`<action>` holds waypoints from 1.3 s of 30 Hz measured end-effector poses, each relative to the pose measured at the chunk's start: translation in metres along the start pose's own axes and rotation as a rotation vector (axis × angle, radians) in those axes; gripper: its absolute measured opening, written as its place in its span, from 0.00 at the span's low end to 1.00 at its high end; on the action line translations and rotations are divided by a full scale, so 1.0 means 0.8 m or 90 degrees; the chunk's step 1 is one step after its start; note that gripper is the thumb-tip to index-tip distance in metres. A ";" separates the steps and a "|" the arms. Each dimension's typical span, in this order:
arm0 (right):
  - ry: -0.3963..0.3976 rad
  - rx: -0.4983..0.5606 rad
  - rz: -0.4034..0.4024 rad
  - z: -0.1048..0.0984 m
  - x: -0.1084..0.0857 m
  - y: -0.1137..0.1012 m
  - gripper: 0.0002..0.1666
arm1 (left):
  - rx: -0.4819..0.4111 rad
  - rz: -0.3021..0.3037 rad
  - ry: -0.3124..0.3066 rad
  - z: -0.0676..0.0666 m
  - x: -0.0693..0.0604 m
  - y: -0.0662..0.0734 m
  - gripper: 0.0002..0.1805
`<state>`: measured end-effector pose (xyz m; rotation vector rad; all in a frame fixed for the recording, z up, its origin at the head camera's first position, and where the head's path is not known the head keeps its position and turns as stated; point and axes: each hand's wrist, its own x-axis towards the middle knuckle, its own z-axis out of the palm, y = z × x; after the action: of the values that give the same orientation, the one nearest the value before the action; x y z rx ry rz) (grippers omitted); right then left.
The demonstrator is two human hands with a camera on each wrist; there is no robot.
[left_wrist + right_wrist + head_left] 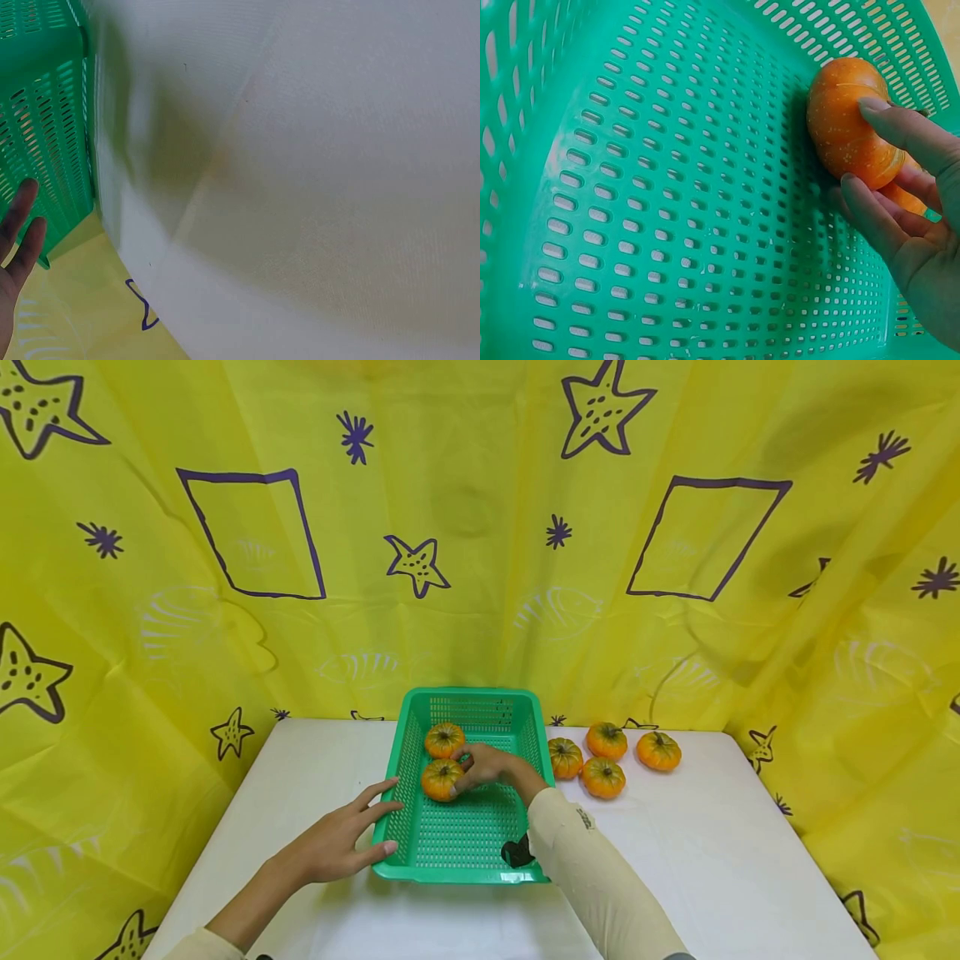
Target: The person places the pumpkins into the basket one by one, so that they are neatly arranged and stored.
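Note:
A green plastic basket (465,827) with slotted walls stands on the table. Inside it, toward the left side, are two small orange pumpkins: a farther pumpkin (445,739) and a nearer pumpkin (439,780). My right hand (487,766) reaches into the basket and grips the nearer one between thumb and fingers. In the right wrist view, that pumpkin (847,124) is tilted on the basket floor, with the stem toward my palm. My left hand (337,843) rests on the basket's left rim with its fingers spread; in the left wrist view, the fingers (27,244) are extended beside the slotted wall.
Several more pumpkins lie on the white table (697,843) right of the basket, one pumpkin (565,758) close against its wall and another pumpkin (659,751) farthest right. A yellow patterned curtain (480,635) encloses the back and sides. A black patch (516,852) shows at the basket's near right corner.

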<state>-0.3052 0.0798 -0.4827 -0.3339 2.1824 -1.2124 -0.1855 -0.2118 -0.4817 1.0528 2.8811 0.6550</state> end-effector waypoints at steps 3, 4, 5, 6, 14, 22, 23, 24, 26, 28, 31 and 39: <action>0.001 -0.008 -0.001 0.000 0.000 0.000 0.37 | 0.001 0.000 0.001 0.000 0.000 0.000 0.31; 0.002 -0.013 -0.001 0.001 0.000 0.000 0.37 | 0.001 0.001 0.001 0.000 0.000 0.000 0.31; 0.003 -0.018 -0.002 0.001 0.000 0.000 0.37 | 0.000 0.002 0.001 0.000 0.000 0.001 0.31; 0.003 -0.020 -0.002 0.001 0.000 0.000 0.37 | 0.001 0.003 0.001 0.000 -0.001 0.001 0.31; 0.007 -0.021 -0.002 0.001 0.001 0.000 0.36 | 0.003 0.009 0.006 0.000 -0.001 0.001 0.31; -0.002 0.011 0.004 0.002 0.004 0.001 0.36 | 0.003 0.005 0.003 -0.001 -0.001 0.001 0.31; -0.002 0.010 0.003 0.002 0.003 0.001 0.36 | 0.001 0.004 0.002 -0.001 -0.001 0.001 0.31; -0.001 0.008 0.002 0.003 0.003 0.000 0.36 | 0.001 0.003 0.001 -0.001 -0.001 0.001 0.31; -0.001 0.005 -0.001 0.003 0.002 0.000 0.36 | 0.000 0.003 0.001 -0.001 0.000 0.001 0.31; -0.001 0.003 -0.001 0.003 0.002 0.000 0.36 | 0.001 0.002 0.001 -0.001 0.000 0.001 0.31; -0.002 0.003 0.001 0.003 0.002 -0.001 0.35 | 0.003 0.002 0.001 -0.001 0.000 0.001 0.31; -0.015 -0.002 0.007 0.000 0.001 -0.003 0.36 | -0.001 0.001 -0.001 -0.002 0.001 0.002 0.31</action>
<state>-0.3061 0.0780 -0.4808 -0.3354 2.1639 -1.1932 -0.1852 -0.2108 -0.4800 1.0559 2.8779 0.6547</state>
